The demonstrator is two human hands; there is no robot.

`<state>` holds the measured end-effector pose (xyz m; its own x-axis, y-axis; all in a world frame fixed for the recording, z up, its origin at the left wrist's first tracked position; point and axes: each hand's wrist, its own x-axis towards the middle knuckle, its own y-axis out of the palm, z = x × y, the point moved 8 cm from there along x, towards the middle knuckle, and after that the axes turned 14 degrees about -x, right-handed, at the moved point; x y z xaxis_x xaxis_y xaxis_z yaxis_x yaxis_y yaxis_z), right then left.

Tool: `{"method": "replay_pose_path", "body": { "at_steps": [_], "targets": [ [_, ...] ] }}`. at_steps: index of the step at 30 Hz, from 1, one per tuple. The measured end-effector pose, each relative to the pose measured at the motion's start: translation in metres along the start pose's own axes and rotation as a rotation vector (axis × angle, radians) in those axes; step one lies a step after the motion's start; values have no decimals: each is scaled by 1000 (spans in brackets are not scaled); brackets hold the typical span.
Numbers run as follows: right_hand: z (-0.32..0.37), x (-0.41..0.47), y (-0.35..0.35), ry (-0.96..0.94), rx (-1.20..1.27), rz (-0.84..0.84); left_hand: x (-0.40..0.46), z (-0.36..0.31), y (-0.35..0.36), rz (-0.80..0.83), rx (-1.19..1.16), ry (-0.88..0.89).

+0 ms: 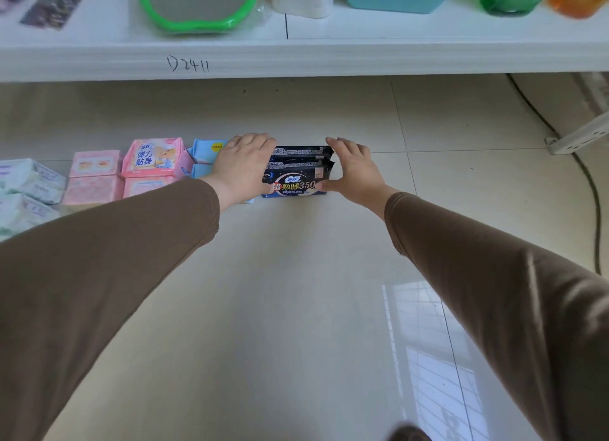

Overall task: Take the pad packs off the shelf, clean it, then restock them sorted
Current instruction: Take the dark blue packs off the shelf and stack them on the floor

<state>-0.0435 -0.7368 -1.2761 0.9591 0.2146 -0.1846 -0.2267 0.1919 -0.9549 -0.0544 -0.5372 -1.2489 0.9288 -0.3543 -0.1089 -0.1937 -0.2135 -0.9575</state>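
Row of soft plastic pad packs on floor: pale green-white packs (28, 190) far left, pink packs (131, 173), light blue packs (206, 154), black stacked night packs (298, 170) rightmost, upright.
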Motion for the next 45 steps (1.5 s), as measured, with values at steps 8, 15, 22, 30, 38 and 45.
{"method": "replay_pose_path", "body": {
  "at_steps": [8, 15, 22, 30, 38, 45],
  "targets": [
    [44, -82, -96, -12, -74, 67, -83, -29, -91, 113, -47, -90],
    [89, -164, -235, -43, -65, 101, -154, -81, -234, 147, -78, -155],
    [143, -244, -418, -98, -43, 60, -219, -149, -425, 66, -167, -179],
    [231, -325, -606, -215, -17, -54, -288, -198, -617, -9, -194, -77],
    [319, -386, -793, -322, -69, -284, -338, -242, -795, -147, -174, 102],
    [369, -402, -928, -378, -161, -516, -350, -273, -941, -344, -87, 233]
  ]
}}
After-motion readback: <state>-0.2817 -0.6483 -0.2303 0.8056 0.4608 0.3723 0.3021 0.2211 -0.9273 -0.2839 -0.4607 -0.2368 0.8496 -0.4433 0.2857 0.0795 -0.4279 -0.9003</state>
